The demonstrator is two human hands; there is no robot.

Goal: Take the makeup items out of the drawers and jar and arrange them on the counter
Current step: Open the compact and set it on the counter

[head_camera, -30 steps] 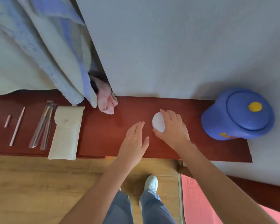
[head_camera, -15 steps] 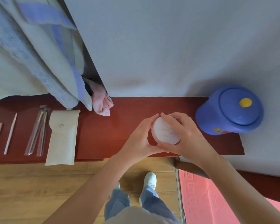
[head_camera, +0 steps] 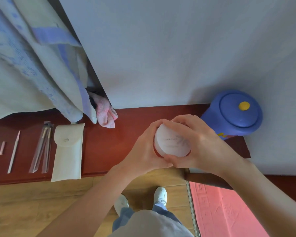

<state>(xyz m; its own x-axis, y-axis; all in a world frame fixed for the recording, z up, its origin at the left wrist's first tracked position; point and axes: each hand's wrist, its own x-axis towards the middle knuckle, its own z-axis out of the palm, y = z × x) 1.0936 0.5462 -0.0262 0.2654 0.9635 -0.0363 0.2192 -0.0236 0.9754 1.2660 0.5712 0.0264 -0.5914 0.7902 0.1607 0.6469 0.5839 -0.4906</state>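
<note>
A round white compact [head_camera: 172, 142] with faint lettering on its lid is held above the red-brown counter [head_camera: 109, 147]. My left hand [head_camera: 143, 151] cups its left and lower side, and my right hand [head_camera: 200, 142] wraps its top and right side. A blue lidded jar [head_camera: 234, 115] with a yellow knob stands shut at the counter's right end. On the left lie a cream pouch [head_camera: 67, 151], wrapped brushes [head_camera: 42, 149], a thin pink stick [head_camera: 14, 151] and a small pink piece [head_camera: 2, 147].
A pale blue patterned curtain [head_camera: 32, 69] hangs at the left, with a pink cloth [head_camera: 106, 113] tucked below it. A white wall backs the counter. Below are the wooden floor [head_camera: 24, 211], a pink mat [head_camera: 237, 211] and my white shoes [head_camera: 159, 195].
My right hand lifted the white compact off the counter and my left hand joined it. Both hands now hold it nearer to me, higher above the counter.
</note>
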